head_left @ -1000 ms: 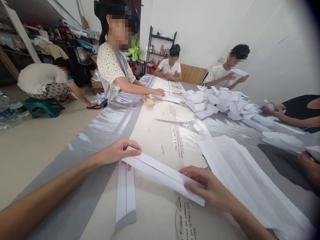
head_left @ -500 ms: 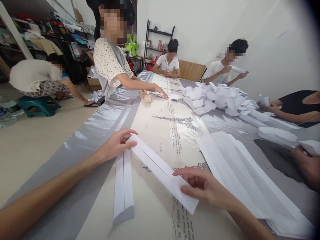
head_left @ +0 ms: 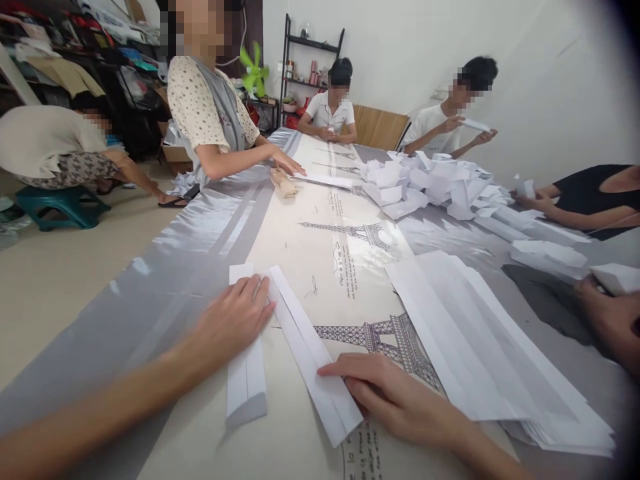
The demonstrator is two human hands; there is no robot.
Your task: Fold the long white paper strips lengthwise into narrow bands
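A white folded paper strip (head_left: 313, 353) with a lengthwise seam slants across the patterned tablecloth before me. My left hand (head_left: 240, 310) lies palm-down over another folded strip (head_left: 247, 387), its fingertips touching the slanted strip's far left edge. My right hand (head_left: 387, 390) is at the near end, index finger stretched out onto the paper and thumb by its right edge. Neither hand is wrapped round the paper. The strip under my left hand has a curled near end, and its middle is partly hidden.
A stack of flat white sheets (head_left: 475, 340) lies to my right. Beyond it is a heap of folded papers (head_left: 430, 183). Co-workers sit or stand round the table, one hand close at the right edge. A beige bundle (head_left: 283, 182) lies further off.
The slanted strip has swung to a steeper angle, its near end moving left and towards me. My left hand has gone from pinching its end to lying over the other strip.
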